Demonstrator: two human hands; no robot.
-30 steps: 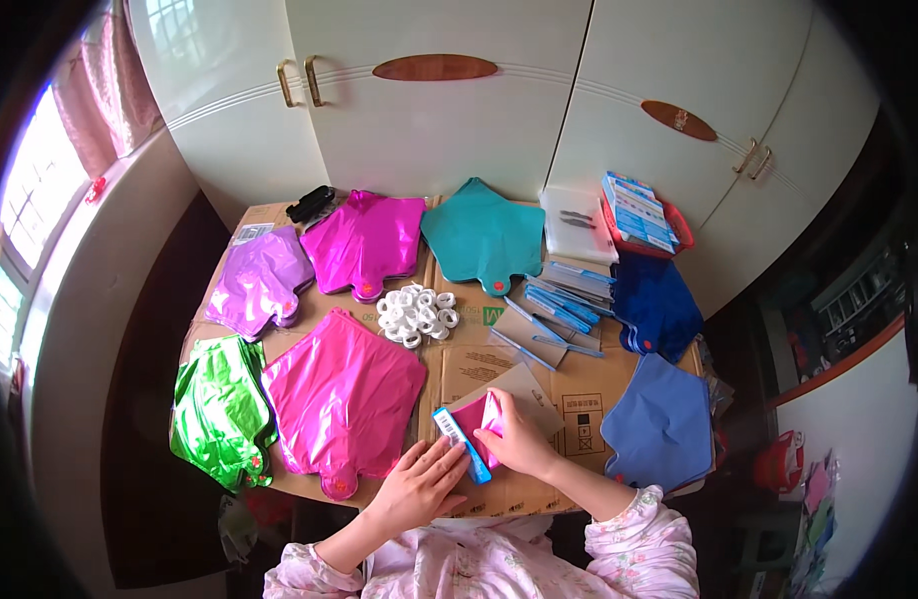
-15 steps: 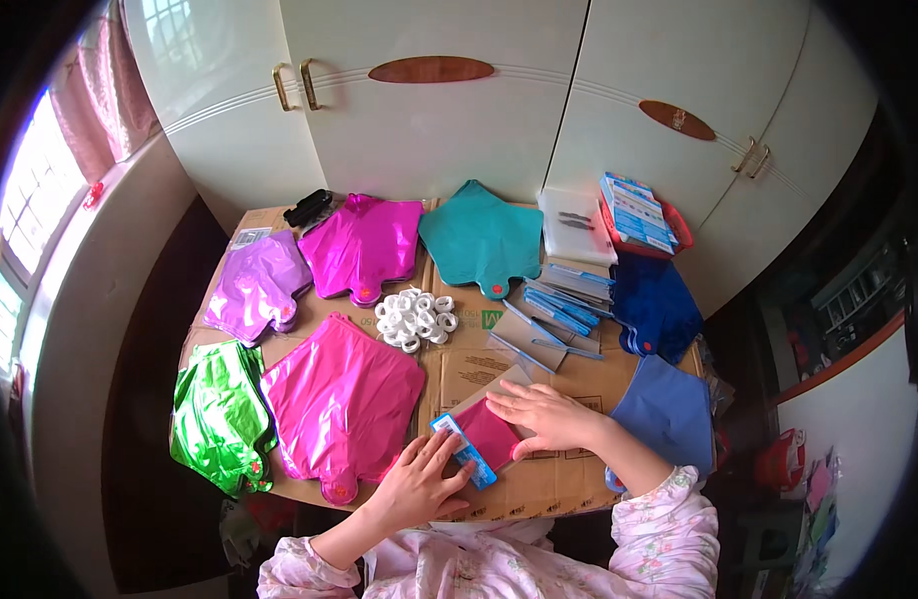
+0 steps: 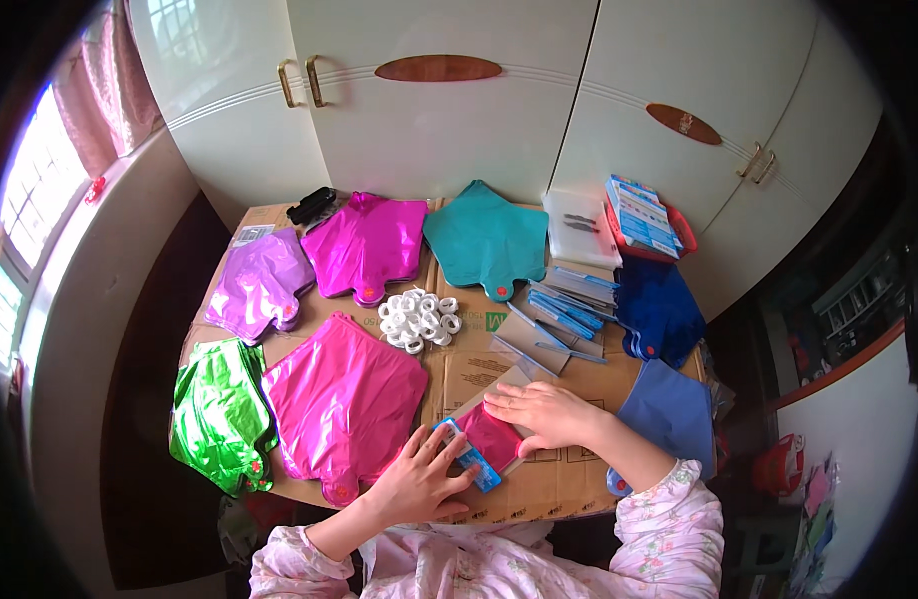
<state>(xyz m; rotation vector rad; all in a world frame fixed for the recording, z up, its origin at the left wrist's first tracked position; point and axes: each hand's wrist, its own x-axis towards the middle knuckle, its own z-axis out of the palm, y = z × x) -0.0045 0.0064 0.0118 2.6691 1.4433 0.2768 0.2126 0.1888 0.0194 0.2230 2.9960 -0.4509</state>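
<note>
A clear packet with a folded pink foil balloon (image 3: pixel 489 439) and a blue header card lies flat on the cardboard-covered table (image 3: pixel 539 489) near its front edge. My left hand (image 3: pixel 424 479) rests on the packet's lower left end, fingers spread over the blue card. Flat on the packet's upper right part lies my right hand (image 3: pixel 544 411), pressing it down. To the left of the packet lies a large pink star-shaped foil balloon (image 3: pixel 344 399).
Flat foil balloons cover the table: green (image 3: pixel 219 414), purple (image 3: pixel 259 285), magenta (image 3: pixel 369 245), teal (image 3: pixel 486 238), dark blue (image 3: pixel 658 309), light blue (image 3: pixel 673 414). A heap of white rings (image 3: pixel 417 317), blue-headed packets (image 3: pixel 569 299) and a red basket (image 3: pixel 648 215) stand behind; white cupboard doors beyond.
The packet was held up on edge between both hands; it now lies flat on the cardboard, with my right hand spread over it and my left hand on its blue end.
</note>
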